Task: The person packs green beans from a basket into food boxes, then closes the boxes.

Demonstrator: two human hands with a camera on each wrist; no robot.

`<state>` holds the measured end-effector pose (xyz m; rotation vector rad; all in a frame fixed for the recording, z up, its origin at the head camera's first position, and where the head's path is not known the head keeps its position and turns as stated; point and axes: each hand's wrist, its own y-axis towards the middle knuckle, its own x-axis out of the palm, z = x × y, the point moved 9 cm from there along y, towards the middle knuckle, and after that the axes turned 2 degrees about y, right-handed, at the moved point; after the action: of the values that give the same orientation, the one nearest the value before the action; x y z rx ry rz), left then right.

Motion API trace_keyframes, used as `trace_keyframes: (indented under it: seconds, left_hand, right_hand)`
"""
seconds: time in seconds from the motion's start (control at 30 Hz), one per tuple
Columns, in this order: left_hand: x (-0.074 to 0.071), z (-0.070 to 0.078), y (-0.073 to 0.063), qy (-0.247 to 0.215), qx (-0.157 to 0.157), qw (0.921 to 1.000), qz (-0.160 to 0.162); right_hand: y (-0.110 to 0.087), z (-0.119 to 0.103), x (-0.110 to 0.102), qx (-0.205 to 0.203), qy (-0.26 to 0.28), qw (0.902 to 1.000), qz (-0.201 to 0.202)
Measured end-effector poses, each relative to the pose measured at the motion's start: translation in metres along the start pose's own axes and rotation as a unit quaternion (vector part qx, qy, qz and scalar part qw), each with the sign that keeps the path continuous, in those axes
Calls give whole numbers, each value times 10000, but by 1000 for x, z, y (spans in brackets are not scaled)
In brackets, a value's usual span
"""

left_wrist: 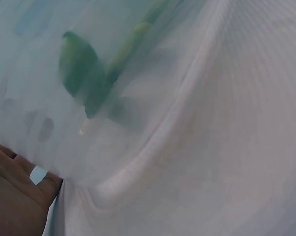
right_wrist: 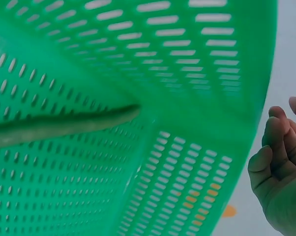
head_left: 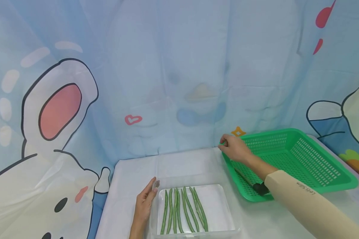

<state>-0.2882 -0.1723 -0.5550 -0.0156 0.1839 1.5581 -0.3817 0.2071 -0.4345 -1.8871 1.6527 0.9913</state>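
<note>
My left hand (head_left: 144, 201) grips the left wall of a clear plastic container (head_left: 227, 207); the left wrist view shows only part of the hand (left_wrist: 20, 196) beside the blurred wall. Inside the container, several green beans (head_left: 179, 210) lie side by side, lengthwise. My right hand (head_left: 235, 147) is over the far left corner of a green plastic basket (head_left: 326, 152). Its fingers are loosely curled, the thumb apart from them, and nothing shows between them in the right wrist view (right_wrist: 285, 172). One green bean (right_wrist: 64, 125) lies in the basket below.
A dark round object (head_left: 260, 188) shows beside the right forearm, over the basket's near side; its kind is unclear. White cloth (head_left: 185, 166) covers the table. Behind it hangs a blue cartoon-printed curtain (head_left: 182, 66), close to the basket's far rim.
</note>
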Motion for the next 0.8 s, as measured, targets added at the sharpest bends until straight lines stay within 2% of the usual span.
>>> trace_keyframes:
  seconds: [0.23, 0.5, 0.63, 0.8]
  left_hand:
    - [0, -1, -1, -57, 23, 10000, -7]
    - [0, -3, -1, -61, -58, 10000, 12]
    - [0, -2, -1, -35, -94, 9999, 22]
    - [0, -2, -2, -95, -85, 9999, -6]
  right_hand:
    - [-2, 20, -4, 172, -217, 9996, -33]
    - [-4, 33, -4, 85, -585, 9982, -143]
    - [-4, 36, 4, 13, -990, 9934, -583]
    - [-8, 40, 21, 71, -1486, 9791, -1384]
